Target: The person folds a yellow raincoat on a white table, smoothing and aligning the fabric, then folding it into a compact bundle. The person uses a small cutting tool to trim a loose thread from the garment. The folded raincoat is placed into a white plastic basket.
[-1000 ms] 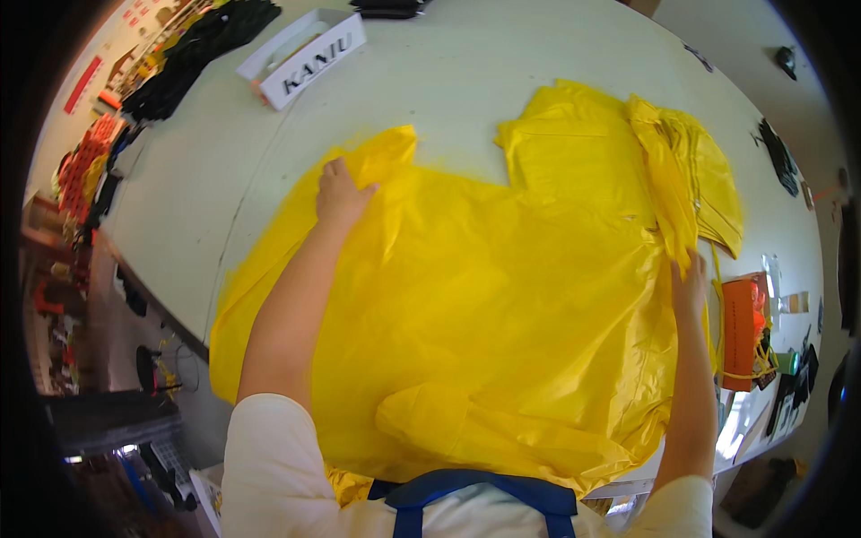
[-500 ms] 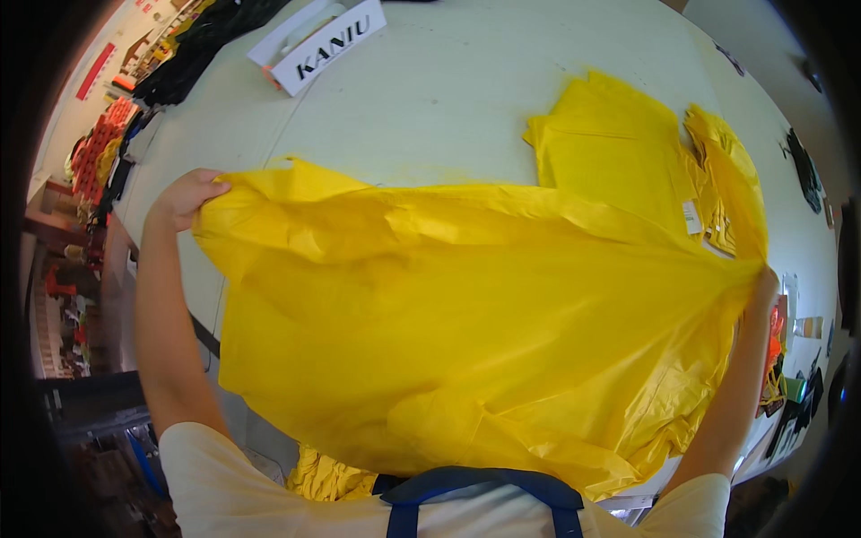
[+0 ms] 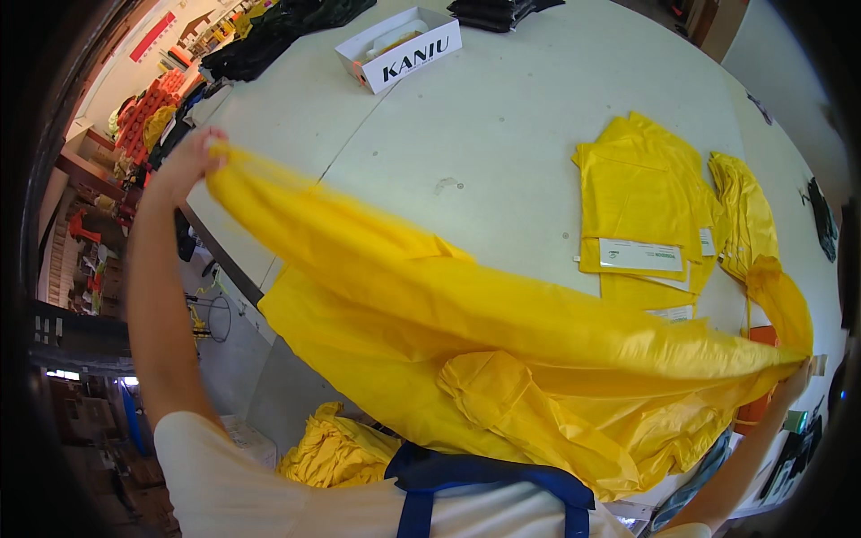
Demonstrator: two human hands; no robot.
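A large, thin, shiny yellow raincoat (image 3: 430, 314) is stretched wide between my two hands, slanting across the near side of the table. My left hand (image 3: 191, 161), somewhat blurred, pinches one upper corner out past the table's left edge. At the far right, my right hand (image 3: 793, 384) is closed on the opposite end, where the fabric bunches. A rounded, gathered part like a hood (image 3: 489, 381) lies in the middle of the cloth. The lower folds hang close to my body and hide the table's front edge.
Folded yellow garments (image 3: 637, 193) with white labels lie stacked on the pale table (image 3: 484, 117); another bunched yellow piece (image 3: 746, 211) is beside them. An open white box (image 3: 404, 58) and black packages (image 3: 493, 13) sit at the back. Crumpled yellow fabric (image 3: 336, 448) lies below at left.
My left hand has risen slightly and my right hand has moved down and right. The raincoat is pulled into a slant, uncovering more of the folded stack and the table.
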